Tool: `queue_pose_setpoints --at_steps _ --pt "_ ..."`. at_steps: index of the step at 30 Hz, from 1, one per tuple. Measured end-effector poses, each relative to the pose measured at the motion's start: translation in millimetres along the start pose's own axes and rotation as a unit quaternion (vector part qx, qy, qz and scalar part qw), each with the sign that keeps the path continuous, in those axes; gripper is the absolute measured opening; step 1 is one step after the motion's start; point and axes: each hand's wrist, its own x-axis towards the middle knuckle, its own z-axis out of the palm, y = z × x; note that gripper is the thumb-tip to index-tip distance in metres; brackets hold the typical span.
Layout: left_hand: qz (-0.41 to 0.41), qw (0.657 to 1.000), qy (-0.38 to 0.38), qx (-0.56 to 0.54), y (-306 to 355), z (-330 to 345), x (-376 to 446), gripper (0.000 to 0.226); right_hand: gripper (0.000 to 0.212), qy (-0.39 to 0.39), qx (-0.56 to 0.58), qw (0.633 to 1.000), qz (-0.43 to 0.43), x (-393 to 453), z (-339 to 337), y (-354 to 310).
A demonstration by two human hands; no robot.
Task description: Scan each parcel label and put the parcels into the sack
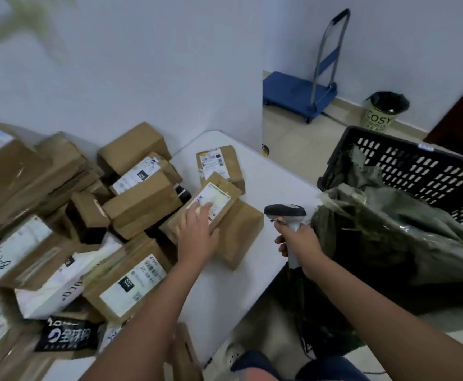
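Observation:
A brown cardboard parcel (219, 192) with a white label lies tilted on top of other boxes near the middle of the white table (266, 174). My left hand (197, 232) rests on its near end, fingers spread over the label and side. My right hand (299, 240) grips the handle of a grey and black barcode scanner (285, 211), whose head points left towards that parcel. The dark green sack (389, 232) hangs open at the table's right edge, draped into a black crate.
Several brown parcels (139, 202) and a white mailer (60, 284) are piled over the table's left half. A black slotted crate (422, 166) stands right of the table. A blue folding trolley (299, 92) and a small bin (384, 111) stand by the far wall.

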Motion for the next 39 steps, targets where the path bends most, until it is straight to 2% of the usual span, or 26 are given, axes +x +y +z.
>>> queue_pose_setpoints --at_steps 4,8,17,22,29,35,39 --pt "-0.066 0.992 -0.080 0.076 -41.7 0.9 15.4 0.109 0.030 -0.006 -0.010 1.000 -0.022 1.3 27.6 -21.0" --pt "-0.071 0.987 -0.108 0.095 -53.9 4.8 18.8 0.124 0.024 -0.019 -0.008 0.999 -0.029 -2.4 42.0 -33.6" --pt "-0.064 0.990 -0.105 0.068 -65.6 -7.8 19.2 0.122 0.025 -0.039 -0.001 0.999 -0.036 -6.8 62.7 -40.3" --pt "-0.007 0.997 -0.042 0.067 -63.1 -16.3 14.3 0.112 0.027 -0.049 -0.011 0.998 -0.042 -11.5 62.3 -40.7" --pt "0.042 0.999 0.004 0.026 -58.9 -41.8 2.2 0.116 0.024 -0.059 0.000 0.997 -0.059 -20.8 54.7 -51.3" --pt "0.113 0.992 0.056 0.016 -43.2 -55.9 -12.4 0.111 0.023 -0.103 0.000 0.991 -0.086 -38.3 44.0 -61.3" --pt "0.121 0.989 0.083 0.028 -29.8 -57.5 -22.9 0.113 0.022 -0.134 -0.016 0.985 -0.108 -47.7 36.0 -71.0"
